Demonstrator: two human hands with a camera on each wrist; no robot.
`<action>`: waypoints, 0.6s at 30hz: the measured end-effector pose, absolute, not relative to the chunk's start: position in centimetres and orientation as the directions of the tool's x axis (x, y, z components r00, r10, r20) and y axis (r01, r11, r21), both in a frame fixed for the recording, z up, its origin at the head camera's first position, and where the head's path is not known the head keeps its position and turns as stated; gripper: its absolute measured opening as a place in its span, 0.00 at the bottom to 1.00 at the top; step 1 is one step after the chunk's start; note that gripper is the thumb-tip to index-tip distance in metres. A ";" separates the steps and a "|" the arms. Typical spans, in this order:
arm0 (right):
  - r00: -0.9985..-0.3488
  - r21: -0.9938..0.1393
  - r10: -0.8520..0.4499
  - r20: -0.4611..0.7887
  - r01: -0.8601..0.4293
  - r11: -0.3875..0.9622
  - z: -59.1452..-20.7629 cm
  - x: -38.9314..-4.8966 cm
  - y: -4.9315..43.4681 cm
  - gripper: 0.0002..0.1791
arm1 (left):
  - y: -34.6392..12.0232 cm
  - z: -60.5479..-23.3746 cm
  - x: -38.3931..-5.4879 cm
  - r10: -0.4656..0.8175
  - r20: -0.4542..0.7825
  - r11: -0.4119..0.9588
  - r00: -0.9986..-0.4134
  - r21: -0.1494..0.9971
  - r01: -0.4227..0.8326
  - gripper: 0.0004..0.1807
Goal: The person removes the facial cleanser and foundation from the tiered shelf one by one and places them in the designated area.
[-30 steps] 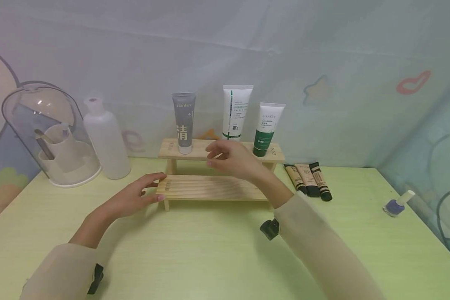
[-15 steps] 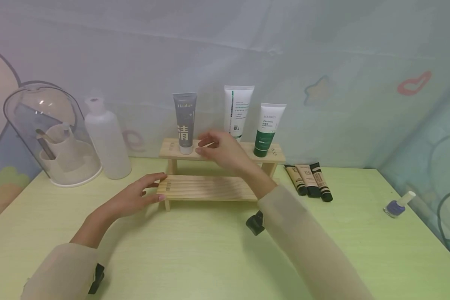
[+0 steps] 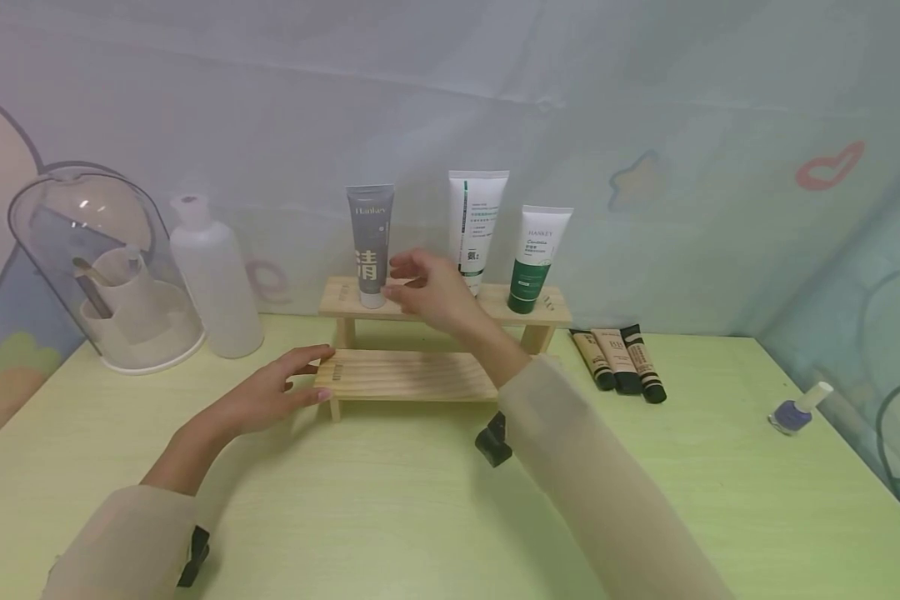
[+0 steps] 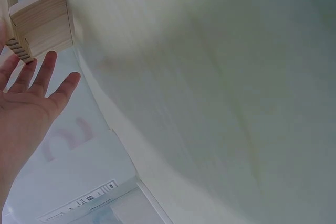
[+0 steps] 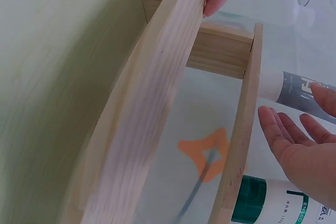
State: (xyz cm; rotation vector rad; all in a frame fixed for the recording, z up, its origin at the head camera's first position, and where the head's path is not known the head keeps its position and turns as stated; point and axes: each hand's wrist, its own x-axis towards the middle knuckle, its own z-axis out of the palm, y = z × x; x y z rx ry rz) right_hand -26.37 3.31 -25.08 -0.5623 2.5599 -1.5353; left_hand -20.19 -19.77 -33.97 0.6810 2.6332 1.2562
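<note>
My left hand [image 3: 273, 396] holds the left end of the lower board of a two-tier wooden display stand [image 3: 412, 375], thumb at its front corner and a finger at its back corner. The other left fingers [image 4: 43, 80] spread out straight below the board end. On the upper tier, my right hand [image 3: 438, 292] is just right of a grey tube [image 3: 371, 242], fingers bent and apart. In the right wrist view its thumb overlaps the grey tube [image 5: 304, 95]; contact is unclear. A white tube with green stripes [image 3: 478, 221] stands partly behind this hand. Farther right is a white-and-green tube [image 3: 536, 258].
Three small tubes [image 3: 617, 362] lie right of the stand. A nail polish bottle [image 3: 795, 410] is near the table's right edge. At left stand a white bottle [image 3: 216, 283] and a clear-domed organizer [image 3: 90, 275]. A printed cloth [image 3: 682, 100] hangs behind.
My right hand has moved left along the upper tier, from in front of the striped white tube to beside the grey tube. The left hand stays on the stand.
</note>
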 end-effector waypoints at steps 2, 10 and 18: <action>-0.929 -0.868 -0.356 0.097 -0.255 0.427 -25.2 -26.5 3.2 0.24 | -19.7 -33.9 -20.1 0.462 0.067 0.545 -0.884 0.765 0.343 0.34; -0.927 -0.881 -0.362 0.096 -0.248 0.403 -25.5 -26.8 3.1 0.27 | -19.8 -34.0 -20.3 0.461 0.057 0.548 -0.885 0.766 0.335 0.35; -0.923 -0.885 -0.368 0.116 -0.264 0.384 -25.6 -27.0 2.5 0.29 | -19.8 -34.0 -20.3 0.462 0.050 0.542 -0.885 0.775 0.327 0.35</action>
